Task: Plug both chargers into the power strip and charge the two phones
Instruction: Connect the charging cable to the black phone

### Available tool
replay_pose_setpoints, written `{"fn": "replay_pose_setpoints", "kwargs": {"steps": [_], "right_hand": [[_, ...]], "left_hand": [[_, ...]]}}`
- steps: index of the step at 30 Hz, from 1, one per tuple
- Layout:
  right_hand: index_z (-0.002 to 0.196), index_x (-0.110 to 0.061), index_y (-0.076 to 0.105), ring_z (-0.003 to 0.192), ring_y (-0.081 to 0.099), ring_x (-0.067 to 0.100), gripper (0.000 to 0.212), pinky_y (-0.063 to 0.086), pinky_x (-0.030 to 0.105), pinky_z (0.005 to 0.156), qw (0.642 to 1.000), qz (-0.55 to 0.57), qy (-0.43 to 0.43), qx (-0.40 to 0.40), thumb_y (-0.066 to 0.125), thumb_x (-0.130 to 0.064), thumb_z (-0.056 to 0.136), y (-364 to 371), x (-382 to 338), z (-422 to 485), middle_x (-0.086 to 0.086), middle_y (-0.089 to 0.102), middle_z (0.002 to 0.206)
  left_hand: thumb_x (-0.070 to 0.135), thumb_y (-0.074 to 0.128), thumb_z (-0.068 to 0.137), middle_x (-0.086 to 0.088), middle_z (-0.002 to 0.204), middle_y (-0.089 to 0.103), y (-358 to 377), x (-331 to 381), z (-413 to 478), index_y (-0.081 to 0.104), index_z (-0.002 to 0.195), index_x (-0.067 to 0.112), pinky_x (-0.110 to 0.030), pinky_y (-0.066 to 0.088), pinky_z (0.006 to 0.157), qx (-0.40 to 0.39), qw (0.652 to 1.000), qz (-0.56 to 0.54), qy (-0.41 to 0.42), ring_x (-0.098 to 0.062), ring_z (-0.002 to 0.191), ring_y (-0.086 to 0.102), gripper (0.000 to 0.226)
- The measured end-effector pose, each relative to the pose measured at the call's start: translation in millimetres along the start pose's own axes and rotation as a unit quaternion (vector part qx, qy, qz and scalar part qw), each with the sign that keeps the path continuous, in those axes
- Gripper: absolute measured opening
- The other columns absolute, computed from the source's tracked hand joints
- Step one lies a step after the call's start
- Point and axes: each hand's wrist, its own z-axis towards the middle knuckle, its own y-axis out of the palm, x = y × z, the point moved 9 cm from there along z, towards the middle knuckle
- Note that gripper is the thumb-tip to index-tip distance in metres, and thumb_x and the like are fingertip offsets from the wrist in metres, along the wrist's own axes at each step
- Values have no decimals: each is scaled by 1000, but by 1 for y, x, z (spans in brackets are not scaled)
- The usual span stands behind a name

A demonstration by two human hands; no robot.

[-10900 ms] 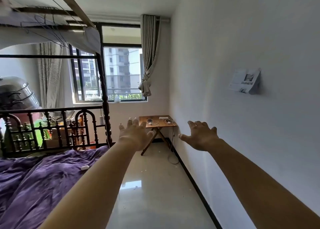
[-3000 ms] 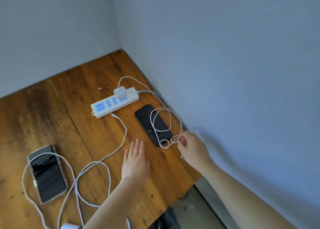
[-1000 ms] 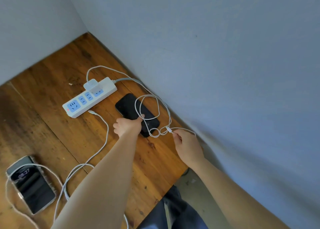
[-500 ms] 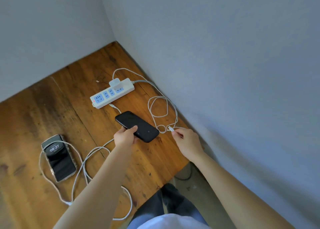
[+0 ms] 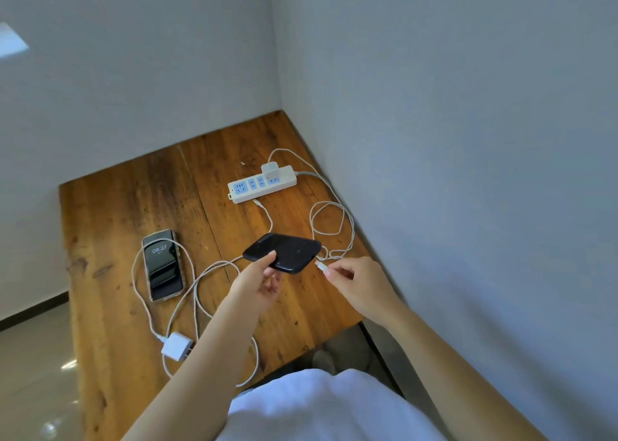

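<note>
1. The left hand (image 5: 259,282) held the black phone (image 5: 283,252) by its near-left end, thumb on top and fingers beneath, lifted just above the table (image 5: 110,213).
2. The right hand (image 5: 359,283) pinched the cable plug (image 5: 321,266) between thumb and forefinger, its tip just beside the phone's right end but not yet in.
3. The phone looked rigid, smooth and likely slippery; gripping its edges seemed safer than its glass face.
4. The cable (image 5: 329,221) was soft and looped, so holding it at the stiff plug made sense; slack might snag.
5. That cable ran back to a charger (image 5: 270,170) already seated in the power strip (image 5: 262,184), whose other sockets were bare.
6. The second charger (image 5: 176,346) lay unplugged near the table's front edge, its cable curling round the second phone (image 5: 163,265), which lay flat with its screen lit.
7. No containers were in view.
</note>
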Motion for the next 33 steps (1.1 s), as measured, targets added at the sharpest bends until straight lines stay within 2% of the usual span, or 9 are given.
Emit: {"fn": "replay_pose_setpoints", "kwargs": {"steps": [3, 7, 11, 16, 22, 28, 33], "right_hand": [[104, -23, 73, 74, 64, 2, 24, 55, 17, 62, 1000, -4, -8, 2, 57, -37, 92, 8, -4, -5, -13, 70, 77], [111, -20, 71, 74, 64, 5, 28, 54, 19, 63, 1000, -3, -10, 19, 57, -37, 92, 6, -3, -8, -11, 69, 79], [104, -21, 74, 73, 64, 5, 25, 48, 11, 59, 1000, -13, 11, 24, 58, -36, 92, 3, 0, -10, -12, 70, 79], [84, -23, 74, 63, 62, 8, 21, 40, 9, 51, 998, -46, 26, 21, 57, -35, 91, 2, 4, -12, -15, 60, 61], [82, -23, 73, 61, 63, 10, 22, 49, 13, 54, 997, -73, 20, 18, 58, -35, 91, 3, 1, -9, -8, 66, 66], [81, -24, 73, 61, 63, 7, 20, 43, 8, 52, 997, -65, 18, 22, 59, -35, 91, 4, 0, -7, -16, 60, 62], [72, -20, 71, 61, 63, 11, 26, 44, 11, 53, 998, -63, 11, 8, 59, -33, 91, 5, 2, -4, -6, 65, 61]], "left_hand": [[16, 72, 81, -11, 90, 70, -1, -6, -4, 57, 113, 6, -19, 42, 50, -17, 1000, 9, -5, -14, 62, 62, 36], [16, 73, 80, -12, 94, 70, -1, -10, -8, 58, 112, 7, -19, 42, 50, -16, 1000, 11, -6, -14, 62, 62, 36], [16, 74, 80, -10, 86, 70, 1, -11, -10, 59, 111, 8, -18, 41, 43, -16, 1000, 20, -1, -13, 61, 61, 35], [15, 74, 79, -12, 85, 70, 2, -16, -9, 60, 110, 7, -16, 41, 36, -13, 999, 29, -4, -14, 60, 62, 34], [13, 76, 78, -13, 78, 71, 4, -17, -5, 61, 105, 5, -17, 40, 34, -11, 999, 31, -4, -16, 60, 64, 32], [8, 74, 79, -16, 73, 73, 2, -19, 0, 60, 99, 2, -16, 40, 33, -21, 1000, 17, -11, -17, 68, 62, 25], [7, 73, 79, -19, 80, 73, 2, -25, 1, 59, 99, 2, -15, 40, 33, -22, 1000, 12, -18, -16, 61, 61, 25]]}}
